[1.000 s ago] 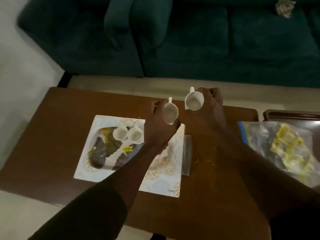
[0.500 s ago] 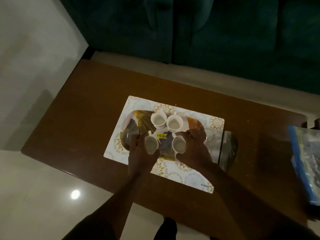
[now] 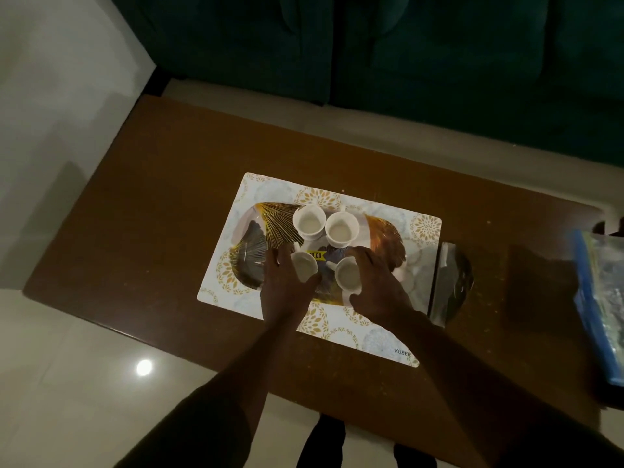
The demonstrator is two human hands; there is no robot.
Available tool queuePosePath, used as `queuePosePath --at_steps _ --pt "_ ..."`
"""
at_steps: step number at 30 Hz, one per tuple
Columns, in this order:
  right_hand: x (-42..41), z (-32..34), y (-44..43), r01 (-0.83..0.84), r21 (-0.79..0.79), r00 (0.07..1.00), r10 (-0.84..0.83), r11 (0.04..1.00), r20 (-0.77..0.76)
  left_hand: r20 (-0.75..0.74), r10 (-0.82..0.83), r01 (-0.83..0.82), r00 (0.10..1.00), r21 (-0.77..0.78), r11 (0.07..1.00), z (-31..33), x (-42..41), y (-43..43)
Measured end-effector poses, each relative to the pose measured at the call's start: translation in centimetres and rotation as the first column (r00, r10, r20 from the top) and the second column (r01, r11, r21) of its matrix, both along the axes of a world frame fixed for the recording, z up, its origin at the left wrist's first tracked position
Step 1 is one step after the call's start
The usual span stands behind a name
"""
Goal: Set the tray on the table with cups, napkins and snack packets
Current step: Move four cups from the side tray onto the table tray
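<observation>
An oval tray with a gold leaf pattern lies on a white floral placemat on the brown table. Two white cups stand side by side at the tray's back. Two more cups stand in front of them. My left hand curls around the front left cup, fingers on its left and thumb on its right. My right hand wraps the right side of the front right cup. Both front cups rest on the tray. A yellow price sticker shows between the cups.
A clear plastic packet lies just right of the placemat. At the far right edge is a blue-edged zip bag with contents I cannot make out. A dark green sofa runs behind the table. Pale tiled floor surrounds the table.
One second ago I held the two cups up above the table's far side. They have come down onto the tray's front, and the view has shifted left.
</observation>
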State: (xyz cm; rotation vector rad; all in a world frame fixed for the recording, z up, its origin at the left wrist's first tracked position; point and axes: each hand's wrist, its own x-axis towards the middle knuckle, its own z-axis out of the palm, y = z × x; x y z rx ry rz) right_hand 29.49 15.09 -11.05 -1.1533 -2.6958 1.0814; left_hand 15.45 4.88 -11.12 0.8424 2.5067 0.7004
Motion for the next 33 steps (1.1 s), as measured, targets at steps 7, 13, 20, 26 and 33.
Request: queuePosePath --at_steps 7,13,20,26,33 --pt "0.3 0.9 -0.1 0.160 -0.005 0.985 -0.159 0.987 0.070 -0.213 -0.669 0.622 0.712 -0.249 0.742 0.2 -3.3 -1.7" --pt "-0.5 1.0 0.2 0.076 -0.011 0.997 -0.076 0.997 0.009 -0.269 -0.627 0.559 0.731 -0.290 0.777 0.3 -3.5 -1.7" --pt "-0.3 0.4 -1.8 0.273 -0.058 0.960 -0.275 0.960 -0.042 -0.068 -0.389 0.378 0.919 -0.137 0.916 -0.2 -2.9 -2.4" --pt "-1.0 0.3 -1.5 0.233 -0.092 0.964 -0.243 0.968 -0.110 0.006 -0.290 0.290 0.957 -0.041 0.956 -1.0 -2.7 -2.1" --pt "-1.6 -0.2 -3.1 0.241 -0.137 0.961 -0.257 0.961 -0.107 0.102 -0.186 0.177 0.977 0.089 0.980 -0.6 -1.9 -0.4"
